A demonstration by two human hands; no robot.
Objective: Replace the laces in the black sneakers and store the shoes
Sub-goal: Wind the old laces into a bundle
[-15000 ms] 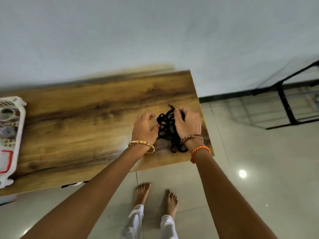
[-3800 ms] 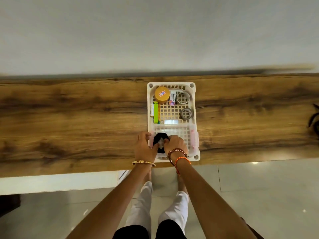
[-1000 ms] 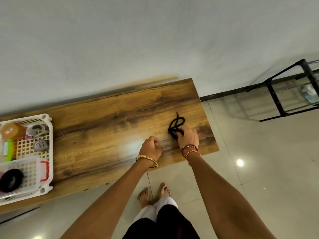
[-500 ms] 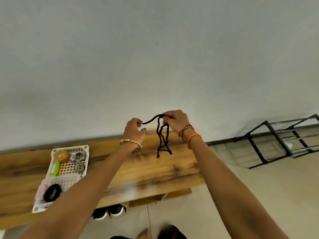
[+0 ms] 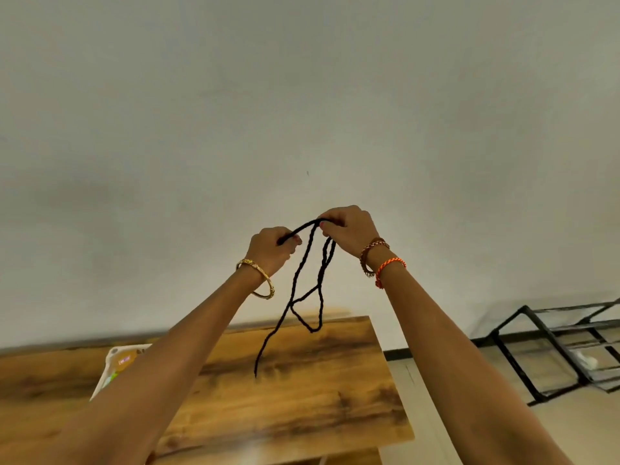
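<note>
Here the left hand (image 5: 268,248) is raised in front of the pale wall (image 5: 302,112), its fingers curled around one end of a black lace (image 5: 295,286). A gold bangle (image 5: 258,278) sits on that wrist. Just to the right of the left hand and slightly higher, the right hand (image 5: 349,231) pinches the same lace between thumb and fingertips, and a short stretch of lace arches between the two hands. The right wrist carries a braided brown bracelet (image 5: 370,253) and an orange thread band (image 5: 389,265).

From the right hand the lace drops in several strands that hang freely in the air. Below the hands the strands cross and form a loose loop, and one long tail hangs lower than the loop, its tip showing against the wooden surface (image 5: 302,397) without clearly touching it; whether it touches cannot be told.

The surface lies below the lace and runs off to the left. On it, to the lower left of the lace and mostly hidden behind the left forearm, stands a white basket (image 5: 115,352) with a round yellow tin (image 5: 124,359) and something green inside. To the lower right of the lace, well apart from it, a black metal rack (image 5: 543,350) stands on the light floor (image 5: 503,431) against the wall.
</note>
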